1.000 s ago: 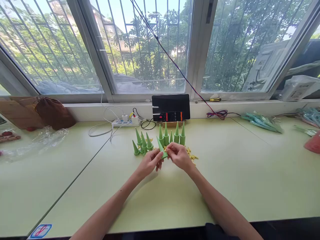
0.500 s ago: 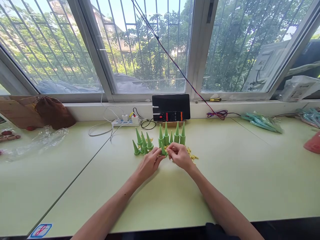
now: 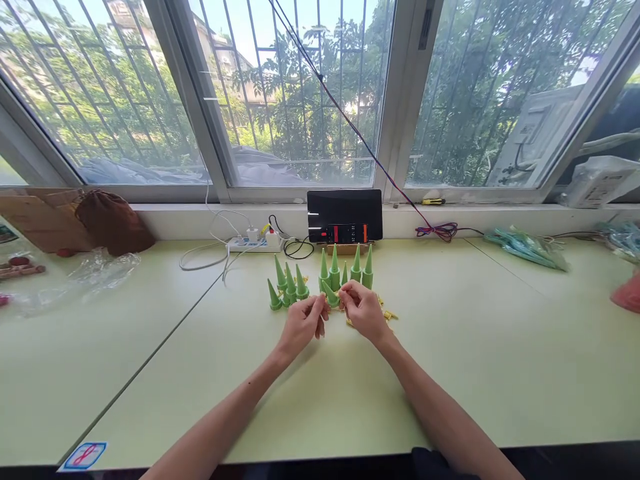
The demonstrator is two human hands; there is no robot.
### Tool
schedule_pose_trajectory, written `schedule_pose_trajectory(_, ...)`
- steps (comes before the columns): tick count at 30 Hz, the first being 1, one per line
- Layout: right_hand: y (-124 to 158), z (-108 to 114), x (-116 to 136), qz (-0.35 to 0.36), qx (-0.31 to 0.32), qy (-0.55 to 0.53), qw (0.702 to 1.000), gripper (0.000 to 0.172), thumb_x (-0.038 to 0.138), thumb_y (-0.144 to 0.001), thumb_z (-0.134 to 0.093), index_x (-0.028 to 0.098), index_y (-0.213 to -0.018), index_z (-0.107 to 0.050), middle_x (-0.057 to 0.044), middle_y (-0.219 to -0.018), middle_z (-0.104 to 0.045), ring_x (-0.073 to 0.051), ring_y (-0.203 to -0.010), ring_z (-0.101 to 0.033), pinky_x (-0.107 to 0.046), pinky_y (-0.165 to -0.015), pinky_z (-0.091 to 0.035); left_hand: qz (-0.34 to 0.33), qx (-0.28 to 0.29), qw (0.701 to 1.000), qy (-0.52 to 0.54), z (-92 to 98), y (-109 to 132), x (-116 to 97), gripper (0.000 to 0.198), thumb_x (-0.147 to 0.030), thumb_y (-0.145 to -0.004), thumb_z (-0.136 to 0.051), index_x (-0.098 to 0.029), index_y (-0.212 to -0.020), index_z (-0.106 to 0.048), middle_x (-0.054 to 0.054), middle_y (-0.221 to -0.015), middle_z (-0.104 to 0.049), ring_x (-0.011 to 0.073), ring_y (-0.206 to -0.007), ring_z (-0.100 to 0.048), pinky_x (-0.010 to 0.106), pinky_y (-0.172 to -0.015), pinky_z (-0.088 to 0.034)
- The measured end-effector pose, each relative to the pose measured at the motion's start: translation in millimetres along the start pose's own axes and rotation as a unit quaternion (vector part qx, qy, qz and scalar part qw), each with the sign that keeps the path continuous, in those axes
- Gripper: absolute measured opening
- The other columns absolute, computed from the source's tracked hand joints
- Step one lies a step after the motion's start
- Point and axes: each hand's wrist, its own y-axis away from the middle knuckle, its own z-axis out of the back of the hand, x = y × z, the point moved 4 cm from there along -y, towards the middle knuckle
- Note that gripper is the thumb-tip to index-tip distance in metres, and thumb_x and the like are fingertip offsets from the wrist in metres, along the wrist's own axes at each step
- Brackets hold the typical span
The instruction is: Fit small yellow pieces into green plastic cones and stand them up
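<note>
- Green cone [image 3: 331, 295]: tilted, point up and leftward, between the two hands, in front of a row of like cones.
- Left: brown bag [image 3: 113, 223], then power strip [image 3: 255, 245] with plugs.
- Cluster of green cones [image 3: 291, 285], standing.
- Left hand [image 3: 303, 323]: thumb and fingers clamped on the tilted cone's base.
- Right hand [image 3: 363, 310]: fingers curled at its right side; cannot tell whether they close on anything.
- Yellow pieces [image 3: 391, 315], scattered beside that hand.

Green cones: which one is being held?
The tilted cone between the left hand and right hand; the other cones stand ungrasped on the table.
</note>
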Motion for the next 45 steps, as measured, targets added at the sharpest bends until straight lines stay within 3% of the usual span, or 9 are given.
schedule_pose_trajectory(3, 1, -2, 4, 0.027, 0.021, 0.027, 0.999, 0.020, 0.035, -0.092, -0.048, 0.020, -0.081, -0.055, 0.001, -0.064, -0.056, -0.013, -0.056, -0.050, -0.023, -0.053, -0.039, 0.086, 0.071, 0.986, 0.127, -6.3, -1, 8, 0.057, -0.064, -0.085, -0.048, -0.011, -0.069, -0.063, 0.005, -0.059, -0.061, 0.0113, -0.038, -0.051, 0.024, -0.038, -0.038)
schedule_pose_trajectory(6, 2, -3, 5, 0.038, 0.031, 0.038, 0.998, 0.020, 0.034, -0.092, -0.047, 0.020, -0.082, -0.057, 0.002, -0.064, -0.056, -0.012, -0.056, -0.050, -0.023, -0.055, -0.039, 0.125, 0.109, 0.966, 0.200, -9.0, 0, 10, 0.055, -0.060, -0.084, -0.053, -0.008, -0.070, -0.066, 0.007, -0.060, -0.063, 0.0109, -0.039, -0.052, 0.023, -0.037, -0.038)
schedule_pose_trajectory(12, 3, -3, 3, 0.037, 0.030, 0.038, 0.998, 0.019, 0.033, -0.091, -0.049, 0.020, -0.079, -0.057, 0.002, -0.064, -0.057, -0.012, -0.056, -0.050, -0.023, -0.053, -0.038, 0.164, 0.113, 0.949, 0.246, -8.4, 0, 9, 0.042, -0.048, -0.081, -0.062, -0.008, -0.074, -0.069, 0.007, -0.064, -0.065, 0.0095, -0.040, -0.052, 0.022, -0.037, -0.039)
schedule_pose_trajectory(16, 3, -4, 1, 0.031, 0.031, 0.039, 0.998, 0.020, 0.034, -0.091, -0.050, 0.021, -0.077, -0.056, 0.002, -0.061, -0.056, -0.012, -0.053, -0.049, -0.023, -0.051, -0.037, 0.169, 0.112, 0.949, 0.240, -8.2, 1, 9, 0.045, -0.051, -0.082, -0.062, -0.007, -0.077, -0.071, 0.008, -0.066, -0.066, 0.0088, -0.042, -0.052, 0.022, -0.039, -0.040)
schedule_pose_trajectory(23, 3, -4, 0, 0.016, 0.026, 0.039, 0.999, 0.021, 0.035, -0.090, -0.050, 0.021, -0.077, -0.055, 0.001, -0.063, -0.059, -0.013, -0.054, -0.053, -0.024, -0.053, -0.041, 0.124, 0.135, 0.962, 0.202, -8.9, 2, 5, 0.046, -0.054, -0.082, -0.061, -0.009, -0.077, -0.067, 0.008, -0.071, -0.066, 0.0076, -0.045, -0.050, 0.021, -0.041, -0.040)
schedule_pose_trajectory(27, 3, -5, 3, 0.019, 0.027, 0.006, 0.999, 0.019, 0.034, -0.091, -0.049, 0.021, -0.076, -0.051, 0.002, -0.062, -0.058, -0.013, -0.053, -0.054, -0.024, -0.053, -0.043, 0.084, 0.145, 0.975, 0.146, -8.1, 3, 2, 0.040, -0.050, -0.084, -0.061, -0.011, -0.073, -0.064, 0.003, -0.059, -0.059, 0.0092, -0.048, -0.051, 0.021, -0.045, -0.041)
schedule_pose_trajectory(37, 2, -5, 1, 0.012, 0.014, 0.022, 1.000, 0.022, 0.036, -0.088, -0.052, 0.020, -0.073, -0.054, 0.001, -0.061, -0.057, -0.011, -0.050, -0.047, -0.023, -0.047, -0.036, 0.005, 0.100, 0.995, -0.005, -4.6, 2, 2, 0.037, -0.048, -0.082, -0.063, -0.017, -0.063, -0.054, -0.001, -0.047, -0.056, 0.0102, -0.042, -0.050, 0.021, -0.043, -0.039)
schedule_pose_trajectory(45, 1, -8, 0, -0.020, 0.025, -0.041, 0.999, 0.021, 0.036, -0.087, -0.055, 0.020, -0.073, -0.055, 0.001, -0.059, -0.057, -0.012, -0.051, -0.051, -0.023, -0.046, -0.038, -0.011, 0.085, 0.996, -0.030, -3.4, 2, 4, 0.033, -0.046, -0.083, -0.063, -0.016, -0.069, -0.057, -0.002, -0.047, -0.056, 0.0099, -0.042, -0.049, 0.021, -0.044, -0.038)
